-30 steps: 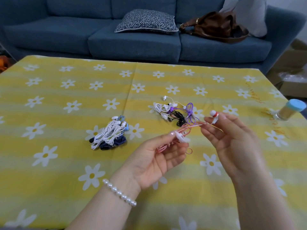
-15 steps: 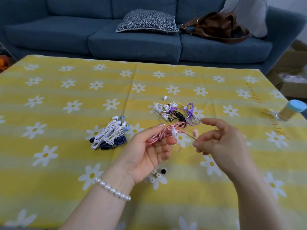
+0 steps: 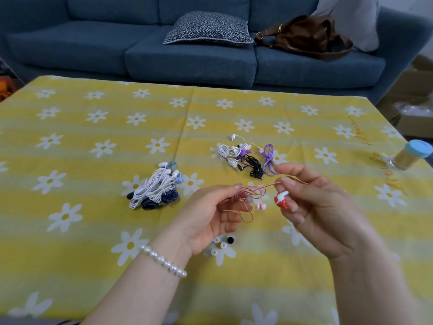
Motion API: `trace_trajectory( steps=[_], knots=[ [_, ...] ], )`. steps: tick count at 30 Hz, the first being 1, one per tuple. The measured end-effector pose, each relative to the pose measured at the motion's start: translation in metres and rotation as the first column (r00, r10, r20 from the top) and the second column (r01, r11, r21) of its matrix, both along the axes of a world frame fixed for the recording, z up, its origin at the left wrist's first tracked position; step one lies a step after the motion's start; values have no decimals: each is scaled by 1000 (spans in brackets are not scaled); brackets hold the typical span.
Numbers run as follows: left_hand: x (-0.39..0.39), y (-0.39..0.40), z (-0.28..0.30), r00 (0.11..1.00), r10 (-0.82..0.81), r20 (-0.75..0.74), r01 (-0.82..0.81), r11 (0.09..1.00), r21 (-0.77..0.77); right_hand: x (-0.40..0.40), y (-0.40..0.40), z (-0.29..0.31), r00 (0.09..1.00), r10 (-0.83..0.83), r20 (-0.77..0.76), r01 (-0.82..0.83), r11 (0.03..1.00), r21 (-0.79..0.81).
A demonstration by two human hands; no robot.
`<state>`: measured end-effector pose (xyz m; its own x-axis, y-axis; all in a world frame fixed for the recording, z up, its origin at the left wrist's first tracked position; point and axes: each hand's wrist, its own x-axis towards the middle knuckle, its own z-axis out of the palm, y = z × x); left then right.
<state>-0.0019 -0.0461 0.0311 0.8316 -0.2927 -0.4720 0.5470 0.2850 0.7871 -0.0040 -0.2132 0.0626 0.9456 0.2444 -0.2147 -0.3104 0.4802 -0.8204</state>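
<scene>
Nearest you, loose ear tips (image 3: 220, 247) lie on the tablecloth (image 3: 70, 254) beneath your left hand (image 3: 206, 221). That hand's thumb and curled fingers clamp the coiled red earphone cord (image 3: 248, 195), held above the cloth. Your right hand (image 3: 314, 207) pinches one strand of it between thumb and forefinger; a red-and-white earbud (image 3: 281, 201) rests against the middle fingers. Beyond lie a white-and-blue cable bundle (image 3: 154, 188), left, and a mixed tangle (image 3: 250, 158), centre. Farthest stands a blue sofa (image 3: 187, 59).

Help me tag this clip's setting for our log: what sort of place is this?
Most likely a home living room: a blue fabric sofa with a black-and-white woven cushion and a brown leather bag on it, behind a table spread with a yellow daisy-print tablecloth.
</scene>
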Motion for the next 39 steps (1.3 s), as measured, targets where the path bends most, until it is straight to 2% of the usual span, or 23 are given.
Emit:
trace_trajectory(
  steps=[4, 6, 8, 11, 13, 16, 18, 21, 24, 28, 31, 36, 38, 39],
  knots=[
    [-3, -4, -1, 998, -33, 46, 24, 984, 175, 0, 5, 0, 999, -47, 5, 47, 999, -7],
    [-5, -7, -2, 996, 4, 91, -29, 961, 276, 0, 6, -1, 997, -80, 6, 80, 997, -21],
    [-6, -10, -3, 972, 64, 226, -143, 925, 351, 0, 7, -1, 994, -112, 3, 112, 993, -31],
    [-4, -10, -1, 862, 148, 484, -336, 882, 330, 0, 8, -3, 988, -151, 15, 152, 987, -51],
    [-4, -9, 4, 821, 147, 551, -326, 913, 243, 0, 9, -5, 986, -161, 40, 164, 983, -79],
    [-7, -13, 9, 821, 129, 556, -209, 975, 81, -1, 11, -6, 987, -140, 77, 149, 980, -135],
    [-7, -15, 10, 812, 158, 562, -219, 975, 43, -2, 11, -7, 988, -111, 105, 129, 976, -176],
    [-4, -13, 11, 802, 216, 557, -274, 961, 21, -4, 13, -7, 984, -69, 167, 115, 952, -285],
    [-2, -13, 11, 808, 219, 548, -316, 944, 89, -4, 15, -6, 961, -39, 275, 156, 895, -419],
    [-2, -13, 13, 912, 255, 321, -254, 966, -45, -3, 16, -8, 934, -15, 358, 218, 817, -534],
    [-2, -11, 15, 950, 242, 199, -219, 967, -130, -4, 17, -11, 907, 68, 416, 240, 729, -641],
    [0, -3, 17, 963, 194, 187, -173, 978, -120, 0, 17, -13, 873, -33, 486, 374, 686, -624],
    [4, 8, 16, 953, 191, 236, -200, 980, 18, 1, 14, -13, 868, -121, 482, 412, 717, -563],
    [7, 14, 12, 940, 166, 299, -226, 958, 179, 1, 12, -12, 868, -165, 468, 420, 747, -516]
  ],
)
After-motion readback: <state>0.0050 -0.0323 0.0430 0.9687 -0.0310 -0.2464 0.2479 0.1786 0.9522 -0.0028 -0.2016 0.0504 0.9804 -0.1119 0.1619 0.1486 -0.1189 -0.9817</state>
